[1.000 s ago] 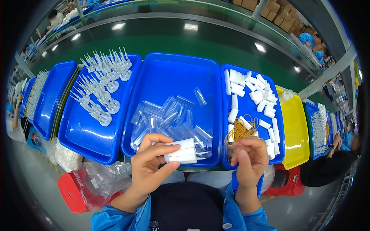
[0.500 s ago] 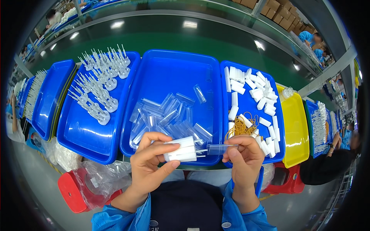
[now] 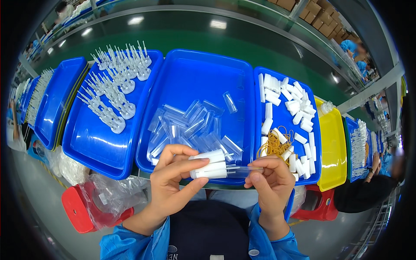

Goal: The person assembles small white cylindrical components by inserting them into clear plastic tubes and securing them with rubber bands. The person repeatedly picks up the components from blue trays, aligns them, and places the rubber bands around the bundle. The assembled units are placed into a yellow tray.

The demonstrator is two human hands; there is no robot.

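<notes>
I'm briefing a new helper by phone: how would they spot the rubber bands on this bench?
Find the row of blue trays and take the right blue tray, the one scattered with short white tubes, next to the yellow tray. At its near left corner, just above the right hand, lies the pile of rubber bands: thin tan loops in a tangle, nothing like the stiff white pieces around it.

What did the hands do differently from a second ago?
The right hand came up from the tray of white pieces with a clear tube and brought it across to the white sticks in the left hand; the tube now meets them. The left hand kept gripping the sticks. The blue trays and their contents stayed put.
</notes>
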